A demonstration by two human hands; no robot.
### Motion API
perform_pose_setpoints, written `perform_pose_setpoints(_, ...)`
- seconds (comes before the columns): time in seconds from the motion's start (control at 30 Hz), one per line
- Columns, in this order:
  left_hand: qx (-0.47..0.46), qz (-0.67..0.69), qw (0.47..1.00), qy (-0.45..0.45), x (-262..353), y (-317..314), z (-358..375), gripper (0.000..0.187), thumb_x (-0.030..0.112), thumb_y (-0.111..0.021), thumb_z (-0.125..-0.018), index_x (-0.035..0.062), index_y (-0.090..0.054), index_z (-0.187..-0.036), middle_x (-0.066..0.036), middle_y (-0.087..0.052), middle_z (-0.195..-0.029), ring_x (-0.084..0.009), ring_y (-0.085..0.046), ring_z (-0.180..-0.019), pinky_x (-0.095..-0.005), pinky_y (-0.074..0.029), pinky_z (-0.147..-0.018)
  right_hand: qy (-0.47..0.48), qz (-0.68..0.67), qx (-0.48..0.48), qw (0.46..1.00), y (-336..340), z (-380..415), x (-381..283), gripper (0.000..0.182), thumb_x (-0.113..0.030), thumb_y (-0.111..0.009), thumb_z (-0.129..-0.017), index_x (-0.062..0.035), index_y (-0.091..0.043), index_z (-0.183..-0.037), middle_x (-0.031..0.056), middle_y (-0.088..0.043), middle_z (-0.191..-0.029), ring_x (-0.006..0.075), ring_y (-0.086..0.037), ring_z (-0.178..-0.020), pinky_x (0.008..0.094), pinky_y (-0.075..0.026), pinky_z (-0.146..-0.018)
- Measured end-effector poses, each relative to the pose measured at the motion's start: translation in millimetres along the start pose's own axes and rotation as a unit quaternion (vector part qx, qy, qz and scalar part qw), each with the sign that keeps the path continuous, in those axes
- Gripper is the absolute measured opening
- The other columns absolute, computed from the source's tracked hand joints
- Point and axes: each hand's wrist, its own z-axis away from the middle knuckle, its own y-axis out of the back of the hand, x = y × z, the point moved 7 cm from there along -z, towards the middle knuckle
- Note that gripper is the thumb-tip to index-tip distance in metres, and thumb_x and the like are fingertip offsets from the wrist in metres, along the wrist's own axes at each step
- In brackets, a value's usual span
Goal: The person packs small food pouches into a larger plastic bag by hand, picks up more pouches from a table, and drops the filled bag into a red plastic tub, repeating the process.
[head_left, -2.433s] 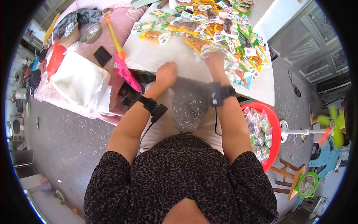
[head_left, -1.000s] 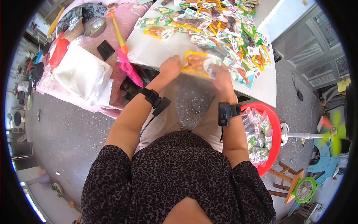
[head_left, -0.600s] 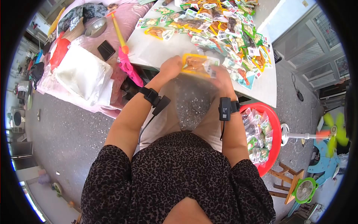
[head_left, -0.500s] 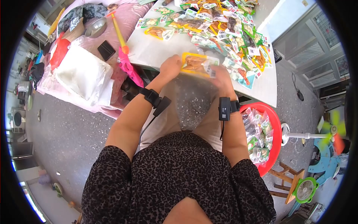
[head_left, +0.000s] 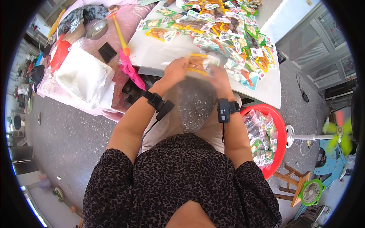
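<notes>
Beyond the left hand (head_left: 176,71) and right hand (head_left: 219,79) spreads a white table (head_left: 152,53), a heap of packets (head_left: 228,28) ahead of the right, a red basin (head_left: 281,140) to its right and rear. Between the hands is a yellow-edged packet (head_left: 197,64), gripped by the right; the left curls at its edge, hold unclear.

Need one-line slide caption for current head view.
Left hand and right hand at either end of a yellow-edged packet, a heap of packets on the table beyond.
</notes>
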Motion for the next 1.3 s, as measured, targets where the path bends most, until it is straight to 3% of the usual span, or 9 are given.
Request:
perform_pose_setpoints(0.17, 0.014, -0.062, 0.998, 0.01, 2, 7, -7, 0.017, 0.018, -0.04, -0.075, 0.0056, -0.049, -0.08, -0.015, -0.053, -0.08, -0.0319, -0.05, -0.078, -0.0403, -0.039, -0.067, -0.048, -0.003, -0.007, 0.999, -30, 18, 3, 0.026, 0.001, -0.041, -0.076, 0.0015, -0.043, -0.103, 0.0137, -0.052, -0.096, 0.0262, -0.054, -0.083, 0.0404, -0.047, -0.068)
perform_pose_setpoints(0.47, -0.069, 0.088, 0.994, 0.007, -4, 11, -5, 0.02, 0.019, -0.037, -0.076, 0.0039, -0.051, -0.077, -0.016, -0.053, -0.078, -0.0304, -0.05, -0.078, -0.0394, -0.039, -0.067, -0.089, -0.029, -0.259, 0.961, -33, 1, 22, 0.032, 0.002, -0.039, -0.076, 0.005, -0.039, -0.107, 0.0147, -0.051, -0.098, 0.0273, -0.053, -0.086, 0.0388, -0.045, -0.076)
perform_pose_setpoints(0.63, -0.04, 0.004, 0.998, -0.039, 1, 17, -2, 0.014, 0.015, -0.043, -0.075, 0.0037, -0.051, -0.076, -0.013, -0.054, -0.074, -0.0276, -0.052, -0.072, -0.0352, -0.04, -0.062, 0.113, 0.111, -0.172, 0.972, -32, 5, 10, 0.029, 0.0, -0.04, -0.076, 0.0007, -0.043, -0.105, 0.0134, -0.052, -0.095, 0.0275, -0.053, -0.084, 0.04, -0.045, -0.072)
perform_pose_setpoints(0.7, -0.019, -0.063, 0.995, -0.078, 14, 21, 2, 0.013, 0.015, -0.043, -0.075, 0.0046, -0.051, -0.076, -0.012, -0.053, -0.076, -0.028, -0.052, -0.074, -0.0361, -0.041, -0.063, 0.068, 0.092, -0.17, 0.979, -32, -2, 23, 0.028, -0.002, -0.041, -0.077, -0.0009, -0.043, -0.104, 0.013, -0.052, -0.095, 0.0271, -0.053, -0.084, 0.0403, -0.046, -0.069)
perform_pose_setpoints(0.77, -0.013, -0.065, 0.994, -0.084, 16, 19, 5, 0.012, 0.015, -0.043, -0.075, 0.0057, -0.05, -0.077, -0.012, -0.052, -0.077, -0.0287, -0.051, -0.075, -0.0373, -0.041, -0.064, -0.089, -0.008, -0.134, 0.987, -34, -3, 40, 0.026, -0.005, -0.043, -0.077, -0.0022, -0.044, -0.103, 0.0125, -0.052, -0.094, 0.0265, -0.053, -0.082, 0.04, -0.046, -0.066)
perform_pose_setpoints(0.93, 0.034, -0.043, 0.989, -0.139, 29, 22, 12, 0.011, 0.015, -0.043, -0.074, 0.0066, -0.05, -0.078, -0.012, -0.051, -0.078, -0.0292, -0.051, -0.076, -0.0386, -0.041, -0.065, 0.104, 0.173, -0.145, 0.969, -40, -10, 36, 0.026, -0.015, -0.049, -0.075, -0.001, -0.046, -0.097, 0.0106, -0.053, -0.087, 0.0226, -0.054, -0.075, 0.0339, -0.047, -0.058)
perform_pose_setpoints(1.07, 0.031, -0.052, 0.992, -0.106, 23, 20, 13, 0.011, 0.015, -0.044, -0.074, 0.0062, -0.049, -0.078, -0.013, -0.051, -0.079, -0.03, -0.05, -0.075, -0.0393, -0.041, -0.064, -0.004, 0.225, -0.07, 0.972, -37, -1, 27, 0.021, -0.021, -0.048, -0.075, -0.0021, -0.052, -0.085, 0.0067, -0.054, -0.074, 0.013, -0.053, -0.061, 0.0239, -0.043, -0.051)
perform_pose_setpoints(1.17, 0.041, -0.06, 0.991, -0.114, 15, 14, 12, 0.011, 0.015, -0.044, -0.074, 0.0062, -0.049, -0.078, -0.013, -0.051, -0.078, -0.0312, -0.05, -0.074, -0.0402, -0.041, -0.063, -0.044, 0.417, -0.112, 0.901, -44, 8, 25, 0.018, -0.02, -0.046, -0.075, -0.0025, -0.051, -0.078, 0.0047, -0.052, -0.063, 0.0112, -0.048, -0.049, 0.0219, -0.039, -0.043)
perform_pose_setpoints(1.3, 0.055, -0.074, 0.989, -0.116, 21, 17, 17, 0.013, 0.013, -0.041, -0.073, 0.0027, -0.048, -0.072, -0.016, -0.053, -0.076, -0.0332, -0.051, -0.071, -0.0421, -0.041, -0.06, -0.048, 0.392, -0.121, 0.911, -43, 10, 14, 0.014, -0.016, -0.044, -0.074, -0.003, -0.049, -0.074, 0.0033, -0.05, -0.058, 0.0106, -0.044, -0.044, 0.0218, -0.036, -0.04)
